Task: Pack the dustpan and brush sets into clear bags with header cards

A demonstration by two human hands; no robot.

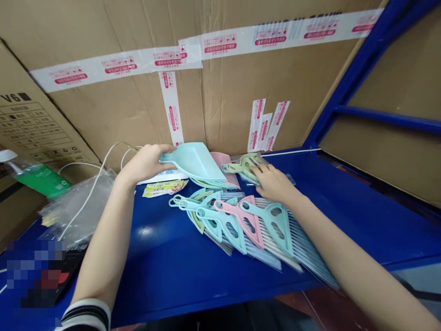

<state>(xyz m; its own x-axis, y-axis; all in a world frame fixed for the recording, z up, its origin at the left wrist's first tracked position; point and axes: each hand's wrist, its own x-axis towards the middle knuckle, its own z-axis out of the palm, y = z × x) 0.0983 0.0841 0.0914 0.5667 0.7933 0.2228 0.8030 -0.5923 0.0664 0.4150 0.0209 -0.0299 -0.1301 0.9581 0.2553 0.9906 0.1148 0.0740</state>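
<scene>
**Inspector:** Left hand, state?

**Checker:** The left hand (146, 163) is closed over the handle end of a pale turquoise plastic dustpan (195, 161), fingers curled across the top. Whether the pan is lifted off the stack under it, I cannot tell.

**Inspector:** Right hand?

**Checker:** The right hand (270, 183) is spread, fingers apart, lying on a clear plastic bag (246, 166) of pale green and cream pieces. No pinch observed.

**Inspector:** Location of the goods?

**Checker:** Pastel hand brooms (241, 225) in mint, pink and pale green lie fanned and overlapping on the blue-painted bench (165, 271), nearer than both hands and touching the right forearm's side of the row, bristles running toward the near right. A pink dustpan (223, 162) sits just beyond the turquoise one, with printed leaflets (165, 187) to its left.

**Inspector:** Surroundings?

**Checker:** Taped cardboard cartons (113, 110) stand along the far side. To the left are a plastic bottle (37, 179) with a green label, crumpled clear film (79, 207) and a white cable (91, 193).
</scene>
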